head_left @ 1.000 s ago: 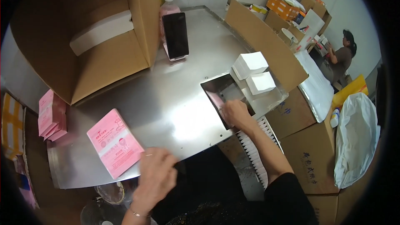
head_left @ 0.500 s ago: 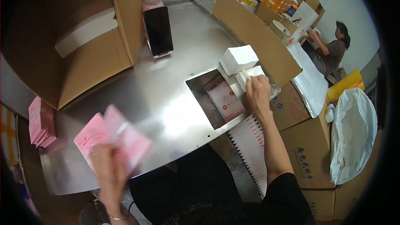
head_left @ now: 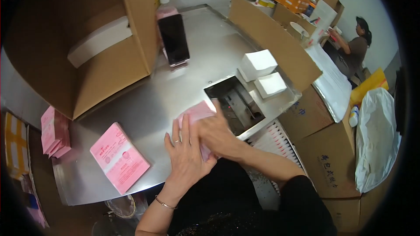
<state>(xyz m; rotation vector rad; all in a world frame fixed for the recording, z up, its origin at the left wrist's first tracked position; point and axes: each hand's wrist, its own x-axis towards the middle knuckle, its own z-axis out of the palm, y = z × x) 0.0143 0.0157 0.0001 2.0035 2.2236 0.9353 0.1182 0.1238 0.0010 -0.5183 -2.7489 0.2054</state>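
Observation:
A pink packet (head_left: 197,111) lies on the metal tabletop just left of a rectangular opening (head_left: 232,100), mostly covered by both hands. My left hand (head_left: 187,150) lies across it with the fingers stretched out and spread; one finger wears a ring. Beside it, my right hand (head_left: 216,133) also touches the packet. One right finger points up, while the other fingertips are hidden. Farther left, a flat pile of pink printed packets (head_left: 120,157) rests near the table's front edge. Two stacks of white folded tissues, one taller (head_left: 259,64) and one lower (head_left: 270,85), stand right of the opening.
A large open cardboard box (head_left: 109,76) stands at the left, with more pink packets (head_left: 54,131) below it. A phone (head_left: 173,39) leans in front of a bottle (head_left: 165,8). Cartons (head_left: 326,148) and a white bag (head_left: 378,140) stand right. Another person (head_left: 352,52) works behind.
My left hand has left the pink packets on the pile and moved right. My right hand has come from the white tissues. The pink packet seen in the opening is gone from there.

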